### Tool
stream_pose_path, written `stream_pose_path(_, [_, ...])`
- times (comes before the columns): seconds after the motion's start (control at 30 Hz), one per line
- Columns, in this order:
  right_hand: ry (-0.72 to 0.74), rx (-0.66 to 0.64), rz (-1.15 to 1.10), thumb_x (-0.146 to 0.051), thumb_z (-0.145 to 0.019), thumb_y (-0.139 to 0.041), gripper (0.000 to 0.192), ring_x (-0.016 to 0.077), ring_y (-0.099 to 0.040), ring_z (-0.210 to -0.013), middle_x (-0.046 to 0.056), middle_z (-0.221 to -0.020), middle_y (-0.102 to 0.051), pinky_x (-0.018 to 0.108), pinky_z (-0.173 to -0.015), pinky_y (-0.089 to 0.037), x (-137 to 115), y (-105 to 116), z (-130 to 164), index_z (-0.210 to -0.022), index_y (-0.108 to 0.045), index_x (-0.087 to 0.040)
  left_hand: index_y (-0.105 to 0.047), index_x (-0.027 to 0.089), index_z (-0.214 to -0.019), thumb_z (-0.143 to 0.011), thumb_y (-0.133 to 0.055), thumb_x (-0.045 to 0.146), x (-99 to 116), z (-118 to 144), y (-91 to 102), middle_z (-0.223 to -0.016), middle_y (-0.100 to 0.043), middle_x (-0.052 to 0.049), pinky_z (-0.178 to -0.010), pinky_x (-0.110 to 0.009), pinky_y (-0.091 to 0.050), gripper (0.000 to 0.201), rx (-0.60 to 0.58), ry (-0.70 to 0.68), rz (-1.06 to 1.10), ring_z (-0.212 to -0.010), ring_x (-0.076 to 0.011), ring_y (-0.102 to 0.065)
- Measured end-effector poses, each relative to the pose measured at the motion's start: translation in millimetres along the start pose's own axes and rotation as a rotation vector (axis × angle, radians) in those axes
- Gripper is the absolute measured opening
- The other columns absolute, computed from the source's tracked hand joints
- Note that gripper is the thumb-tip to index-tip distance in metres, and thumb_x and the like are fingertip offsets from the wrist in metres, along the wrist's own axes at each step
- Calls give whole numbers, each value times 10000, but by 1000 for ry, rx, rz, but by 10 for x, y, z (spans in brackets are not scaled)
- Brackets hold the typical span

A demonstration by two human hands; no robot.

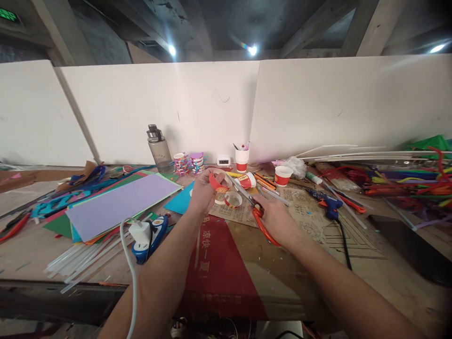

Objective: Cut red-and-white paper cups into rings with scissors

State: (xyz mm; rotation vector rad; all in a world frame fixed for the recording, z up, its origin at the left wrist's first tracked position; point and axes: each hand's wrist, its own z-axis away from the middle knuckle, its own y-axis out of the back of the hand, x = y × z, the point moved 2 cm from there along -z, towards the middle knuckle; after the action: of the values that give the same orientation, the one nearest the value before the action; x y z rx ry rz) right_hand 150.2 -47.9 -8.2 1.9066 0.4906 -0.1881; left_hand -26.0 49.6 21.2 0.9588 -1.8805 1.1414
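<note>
A: What is the left hand (206, 188) doing?

B: It is closed on a red cup strip (216, 182), held above the middle of the surface (370, 263).

A: And the right hand (277, 217)?

B: Its fingers are wrapped through the orange handles of the scissors (252, 207). The blades are parted and point at the strip.

A: Anything under them?

B: A cut cup ring (233, 199) lies on brown paper (318, 221) just below the blades. A cup (283, 175) stands behind, nearer the far edge, and a blue glue gun (330, 203) lies to the right. Coloured sheets (120, 202) are stacked toward the left edge.
</note>
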Motion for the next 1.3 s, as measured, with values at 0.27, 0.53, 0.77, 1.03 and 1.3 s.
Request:
stream_pose_path(0.27, [-18,28,69,-180,-912,-584,300,274,-620,-1054,133,-1121,-654,335,-884,-471,-3,1,6,-1202,-660,-186,-612,144,-659,-540,-948,448,-53,49,-49,-551,-606,13,-491,-191,-421,468,-99,81,-4,-497,-76,-539])
stream_pose_path(0.53, [-39,-14,51,-111,-910,-551,293,256,-637,-1011,127,-1134,-687,325,-885,-475,-69,75,5,-1165,-683,-172,-608,138,-657,-562,-943,420,-58,20,-8,-530,-560,18,-470,-199,-395,449,-124,127,-14,-480,-71,-503])
stream_pose_path(0.77, [-37,-27,43,-106,-918,-517,320,259,-635,-1003,137,-1141,-697,335,-881,-471,-62,77,1,-1190,-676,-158,-598,149,-720,-597,-925,410,14,26,-16,-620,-591,21,-513,-196,-407,437,-62,50,22,-529,-67,-526])
stream_pose_path(1.03, [-30,30,113,-269,-935,-564,350,275,-632,-1005,151,-1168,-635,351,-849,-481,-4,2,14,-1270,-643,-204,-572,159,-694,-582,-927,437,2,53,-60,-545,-552,29,-503,-205,-396,465,-58,39,7,-489,-69,-491])
stream_pose_path(1.3, [-11,28,107,-114,-897,-520,365,276,-621,-1054,150,-1168,-644,348,-897,-469,-10,12,18,-1225,-662,-192,-615,149,-721,-562,-941,420,-10,48,-47,-556,-565,27,-495,-203,-405,453,-120,117,17,-493,-75,-508])
